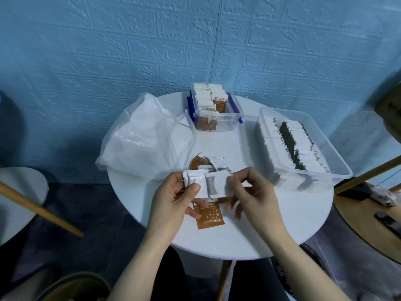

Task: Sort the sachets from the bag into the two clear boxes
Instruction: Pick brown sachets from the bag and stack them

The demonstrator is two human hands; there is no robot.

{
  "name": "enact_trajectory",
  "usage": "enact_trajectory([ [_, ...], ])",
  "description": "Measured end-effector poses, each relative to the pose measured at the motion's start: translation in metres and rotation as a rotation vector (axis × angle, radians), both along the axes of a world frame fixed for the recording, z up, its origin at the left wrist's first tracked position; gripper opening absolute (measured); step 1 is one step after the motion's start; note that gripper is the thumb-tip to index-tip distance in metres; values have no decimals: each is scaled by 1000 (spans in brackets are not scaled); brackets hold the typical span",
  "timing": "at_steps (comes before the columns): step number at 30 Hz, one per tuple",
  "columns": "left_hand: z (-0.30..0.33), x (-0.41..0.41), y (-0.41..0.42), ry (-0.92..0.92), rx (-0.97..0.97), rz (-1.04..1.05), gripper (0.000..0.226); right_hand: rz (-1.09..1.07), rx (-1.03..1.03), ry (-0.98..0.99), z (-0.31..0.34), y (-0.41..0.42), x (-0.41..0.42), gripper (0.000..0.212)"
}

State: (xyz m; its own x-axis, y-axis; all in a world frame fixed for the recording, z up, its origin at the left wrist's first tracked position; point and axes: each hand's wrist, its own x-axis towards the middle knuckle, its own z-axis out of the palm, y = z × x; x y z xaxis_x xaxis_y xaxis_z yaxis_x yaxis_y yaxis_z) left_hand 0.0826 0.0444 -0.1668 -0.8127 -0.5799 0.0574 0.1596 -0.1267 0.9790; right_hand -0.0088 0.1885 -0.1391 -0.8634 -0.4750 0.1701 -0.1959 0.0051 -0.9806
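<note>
I saw a small fan of white sachets (195,181) held up over the middle of the round white table (282,224). The left hand (173,198) held them, with its thumb pressed on the front of the fan and its fingers curled behind. One white sachet with a grey mark (211,185) stuck out at the right side of the fan, and the right hand (249,192) pinched its right edge with thumb and fingers. That edge looked blurry, so I could not tell just how the fingertips sat on it. Under the two hands lay a brown sachet with stars (209,216), flat on the table, and it peeked out below the fan. A few more brown and white sachets (206,164) lay in a little pile just behind the hands. To the left of that pile sat the clear plastic bag (141,135), crumpled and floppy, and its edge hung over the table's rim. At the back of the table stood the small clear box with blue clips (217,115), and brown-and-white sachets stood in rows inside it. On the right sat the big clear box (303,146), with a long row of white and black sachets standing on edge inside. Behind it all was a blue brick-pattern wall (130,40).
</note>
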Motion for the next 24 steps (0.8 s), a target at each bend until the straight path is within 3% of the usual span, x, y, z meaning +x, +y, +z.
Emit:
enact_trajectory([
  [3, 1, 1, -1, 16, 13, -33, 18, -73, 26, 25, -7, -17, 10, 24],
  [7, 1, 3, -1, 49, 22, 8, 18, -7, 123, 90, -5, -29, 8, 20],
  [10, 1, 2, -2, 50, 24, 58, 19, -59, 358, 322, 2, -30, -23, 6],
  [12, 1, 1, -2, 45, 36, 72, 20, -13, 654, 458, 9, -32, -50, 34],
  [14, 0, 0, -2, 38, 36, 75, 21, 133, 843, 448, 13, -35, -70, 54],
  [17, -2, 0, -3, 41, 35, 72, 22, 200, 857, 458, 12, -36, -80, 46],
  [24, -4, 0, -6, 23, 45, 53, 22, 21, 696, 507, 0, -25, -74, 20],
])
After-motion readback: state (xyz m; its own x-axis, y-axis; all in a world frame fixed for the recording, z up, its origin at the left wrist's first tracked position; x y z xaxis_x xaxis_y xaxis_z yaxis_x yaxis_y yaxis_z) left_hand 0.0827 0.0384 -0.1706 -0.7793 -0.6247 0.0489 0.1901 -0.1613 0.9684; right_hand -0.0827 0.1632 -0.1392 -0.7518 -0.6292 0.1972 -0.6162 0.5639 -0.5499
